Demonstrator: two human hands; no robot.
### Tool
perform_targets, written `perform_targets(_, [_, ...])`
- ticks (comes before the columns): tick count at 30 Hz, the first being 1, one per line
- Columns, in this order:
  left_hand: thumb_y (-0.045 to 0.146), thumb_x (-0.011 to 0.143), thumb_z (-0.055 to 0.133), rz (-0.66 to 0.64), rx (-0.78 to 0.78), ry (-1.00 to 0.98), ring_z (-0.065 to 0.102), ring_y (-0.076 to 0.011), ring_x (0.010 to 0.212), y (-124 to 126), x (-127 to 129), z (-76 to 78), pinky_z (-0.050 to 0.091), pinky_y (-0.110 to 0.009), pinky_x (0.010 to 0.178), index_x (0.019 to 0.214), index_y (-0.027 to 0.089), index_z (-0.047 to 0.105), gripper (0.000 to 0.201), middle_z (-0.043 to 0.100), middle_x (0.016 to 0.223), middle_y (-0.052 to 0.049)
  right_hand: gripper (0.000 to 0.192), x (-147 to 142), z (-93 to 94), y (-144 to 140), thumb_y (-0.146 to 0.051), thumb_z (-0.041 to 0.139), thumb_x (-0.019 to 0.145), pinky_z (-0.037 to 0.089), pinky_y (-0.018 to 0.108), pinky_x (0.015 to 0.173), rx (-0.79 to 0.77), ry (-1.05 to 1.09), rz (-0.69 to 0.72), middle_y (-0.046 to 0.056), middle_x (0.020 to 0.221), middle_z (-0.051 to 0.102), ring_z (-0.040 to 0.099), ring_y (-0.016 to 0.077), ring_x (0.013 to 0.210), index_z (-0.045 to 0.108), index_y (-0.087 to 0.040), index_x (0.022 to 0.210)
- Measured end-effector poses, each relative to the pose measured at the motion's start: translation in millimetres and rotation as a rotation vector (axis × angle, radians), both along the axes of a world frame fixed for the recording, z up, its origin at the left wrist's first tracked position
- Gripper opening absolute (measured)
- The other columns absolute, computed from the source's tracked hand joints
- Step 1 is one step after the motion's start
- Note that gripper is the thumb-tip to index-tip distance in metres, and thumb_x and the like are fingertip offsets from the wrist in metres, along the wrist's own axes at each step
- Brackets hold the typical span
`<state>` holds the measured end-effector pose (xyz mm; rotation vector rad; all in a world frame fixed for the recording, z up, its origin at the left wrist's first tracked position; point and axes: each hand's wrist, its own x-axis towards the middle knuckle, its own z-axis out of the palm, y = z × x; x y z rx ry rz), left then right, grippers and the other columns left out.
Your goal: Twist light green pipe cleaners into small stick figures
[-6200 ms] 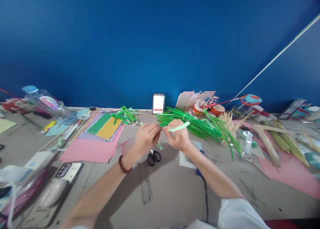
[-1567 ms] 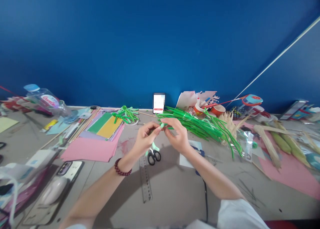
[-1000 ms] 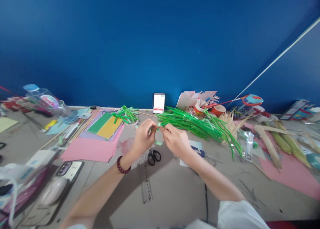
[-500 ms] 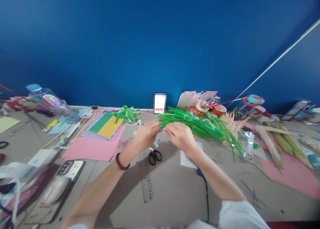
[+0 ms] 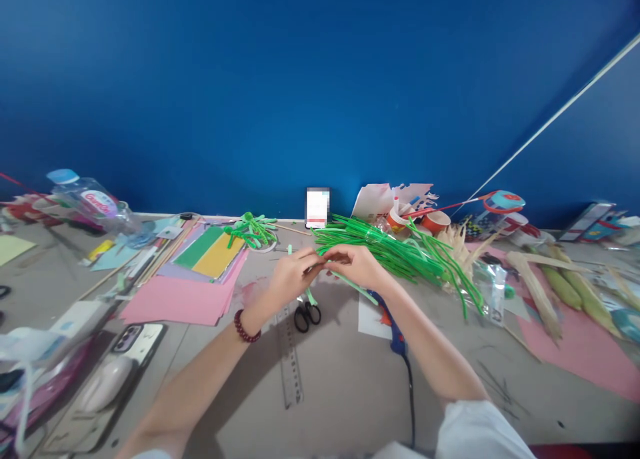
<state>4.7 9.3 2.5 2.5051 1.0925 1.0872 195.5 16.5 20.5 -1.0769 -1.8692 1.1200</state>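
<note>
My left hand (image 5: 296, 272) and my right hand (image 5: 354, 264) meet fingertip to fingertip above the middle of the table. Pinched between them is a pale green pipe cleaner (image 5: 357, 289), one end of which slants out below my right palm. The exact grip is hidden behind the fingers. Just under my left hand lie black-handled scissors (image 5: 307, 316) and a clear ruler (image 5: 289, 362); a short pale green piece (image 5: 311, 297) shows by the blades. Behind my right hand spreads a bundle of bright green pipe cleaners (image 5: 390, 245).
A blue glue gun (image 5: 397, 335) rests on white paper beneath my right forearm, its cord running forward. Pink sheets (image 5: 180, 302), a phone (image 5: 145, 342) and a plastic bottle (image 5: 93, 195) are at left. Another phone (image 5: 317, 207) leans on the blue wall. Corn husks (image 5: 543, 299) lie right.
My right hand has rolled and its fingers are more arched, so the pale green pipe cleaner now sticks out beneath it. More of the glue gun shows. The view has shifted slightly.
</note>
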Motion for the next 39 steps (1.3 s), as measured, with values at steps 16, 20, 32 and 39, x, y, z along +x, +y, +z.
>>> perform_targets(16, [0.024, 0.087, 0.055, 0.138, 0.278, -0.031, 0.061, -0.0132, 0.066, -9, -3, 12.0, 0.037, -0.037, 0.088, 0.085, 0.022, 0.062, 0.007, 0.07, 0.075, 0.001, 0.026, -7, 7.0, -3, -0.036, 0.076, 0.065, 0.058, 0.033, 0.068, -0.205, 0.336, -0.072, 0.003, 0.069, 0.072, 0.069, 0.0173, 0.066, 0.072, -0.017, 0.083])
perform_targets(20, [0.021, 0.088, 0.051, 0.144, 0.299, 0.031, 0.061, -0.0139, 0.069, -10, -3, 12.9, 0.033, -0.039, 0.093, 0.096, 0.025, 0.063, 0.015, 0.07, 0.081, 0.0, 0.023, -8, 8.5, -3, -0.034, 0.078, 0.061, 0.058, 0.034, 0.072, -0.225, 0.428, -0.155, 0.003, 0.069, 0.072, 0.07, 0.0177, 0.066, 0.073, -0.017, 0.076])
perform_targets(32, [0.018, 0.09, 0.047, 0.227, 0.305, 0.035, 0.056, -0.0137, 0.061, -13, 1, 15.3, 0.035, -0.038, 0.089, 0.083, 0.022, 0.063, 0.018, 0.065, 0.065, 0.001, 0.024, -10, 10.8, -4, -0.037, 0.079, 0.061, 0.058, 0.034, 0.062, -0.187, 0.486, -0.168, 0.003, 0.064, 0.071, 0.066, 0.0163, 0.057, 0.073, -0.018, 0.075])
perform_targets(39, [0.021, 0.085, 0.057, 0.127, 0.258, -0.046, 0.065, -0.0161, 0.078, -9, -2, 21.9, 0.032, -0.045, 0.1, 0.105, 0.023, 0.06, 0.02, 0.072, 0.092, -0.002, 0.025, -2, 9.0, 0, -0.035, 0.073, 0.07, 0.059, 0.034, 0.063, -0.056, 0.368, -0.163, 0.004, 0.075, 0.072, 0.069, 0.0197, 0.069, 0.071, -0.02, 0.089])
